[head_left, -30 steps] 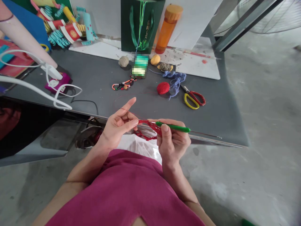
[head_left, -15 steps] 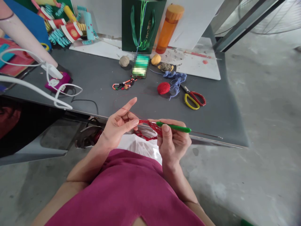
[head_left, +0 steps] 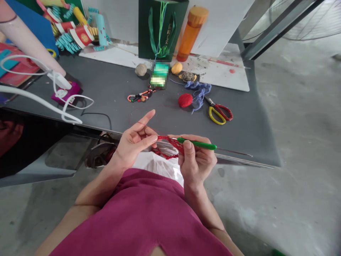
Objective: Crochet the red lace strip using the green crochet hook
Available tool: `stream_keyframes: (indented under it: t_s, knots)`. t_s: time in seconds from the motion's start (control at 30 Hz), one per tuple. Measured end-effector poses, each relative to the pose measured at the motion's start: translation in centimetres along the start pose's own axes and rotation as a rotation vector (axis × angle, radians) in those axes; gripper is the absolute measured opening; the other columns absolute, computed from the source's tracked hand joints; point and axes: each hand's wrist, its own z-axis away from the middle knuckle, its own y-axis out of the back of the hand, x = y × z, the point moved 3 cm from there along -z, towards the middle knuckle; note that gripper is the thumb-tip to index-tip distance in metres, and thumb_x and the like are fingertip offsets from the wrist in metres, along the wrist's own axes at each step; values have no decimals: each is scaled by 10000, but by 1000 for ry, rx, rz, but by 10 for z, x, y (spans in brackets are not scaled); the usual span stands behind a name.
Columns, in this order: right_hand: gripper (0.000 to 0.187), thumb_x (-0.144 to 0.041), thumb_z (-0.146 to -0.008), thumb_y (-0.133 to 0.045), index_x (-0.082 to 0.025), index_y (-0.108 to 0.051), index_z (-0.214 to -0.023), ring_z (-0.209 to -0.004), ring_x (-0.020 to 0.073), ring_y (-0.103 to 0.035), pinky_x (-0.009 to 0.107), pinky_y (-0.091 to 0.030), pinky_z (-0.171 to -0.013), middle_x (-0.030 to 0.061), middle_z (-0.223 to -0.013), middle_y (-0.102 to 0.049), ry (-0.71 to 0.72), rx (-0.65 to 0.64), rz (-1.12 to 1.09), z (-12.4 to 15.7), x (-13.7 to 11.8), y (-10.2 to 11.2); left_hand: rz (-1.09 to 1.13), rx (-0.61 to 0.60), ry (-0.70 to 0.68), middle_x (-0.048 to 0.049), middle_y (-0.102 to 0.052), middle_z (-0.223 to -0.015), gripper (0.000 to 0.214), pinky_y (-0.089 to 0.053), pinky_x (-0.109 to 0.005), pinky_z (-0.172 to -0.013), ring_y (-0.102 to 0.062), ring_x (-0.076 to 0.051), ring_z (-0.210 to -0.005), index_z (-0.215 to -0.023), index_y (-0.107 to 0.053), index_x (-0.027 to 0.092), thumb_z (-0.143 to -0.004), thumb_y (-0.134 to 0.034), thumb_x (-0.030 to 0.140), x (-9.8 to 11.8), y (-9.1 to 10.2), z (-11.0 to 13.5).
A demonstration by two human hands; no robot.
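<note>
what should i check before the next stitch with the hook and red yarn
1. Right hand grips the green crochet hook: ok
2. Left hand pinches the red crochet piece: ok
3. Red thread runs over the raised left index finger: ok
4. Hook tip sits inside a loop: cannot tell, too small
5. Red yarn ball lies on the table, apart from the scissors: ok

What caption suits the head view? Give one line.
Right hand holds a green crochet hook in red lacework pinched by the left hand, beside a grey table.
</note>
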Motion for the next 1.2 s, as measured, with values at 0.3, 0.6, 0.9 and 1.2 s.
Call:
stream_keyframes:
  t_s: [0.3,0.6,0.9,1.2]
  knots:
    - [117,-331,-998,-694,-236,-751,-957,-313,39,-482,199,-368,-292,2,-865,-872,0,8,65,0,0,1,-89,-6,-117,-6,-787,-848,681,-578,-231,-672,-672,-111,-686,-1480,-676,284,-830,-881,297,2,1,1]
    - [160,-383,-1009,-677,-243,-734,-957,-303,46,-463,215,-354,-286,8,-847,-867,-13,6,92,2,2,3,-187,0,-142,-36,-818,-896,638,-605,-259,-715,-707,-134,-712,-1486,-672,260,-868,-834,271,6,1,5]
    - [157,-391,-998,-700,-243,-733,-957,-304,47,-463,206,-382,-293,5,-839,-864,-14,14,50,2,3,2,-208,14,-134,-40,-810,-891,616,-590,-254,-685,-706,-133,-702,-1482,-676,253,-889,-820,332,4,2,7]
    - [139,-371,-995,-687,-246,-734,-957,-307,52,-460,224,-354,-282,9,-845,-861,-28,7,100,3,3,3,-197,35,-179,-30,-792,-921,687,-581,-242,-678,-663,-127,-725,-1472,-681,285,-815,-881,292,9,-5,9]
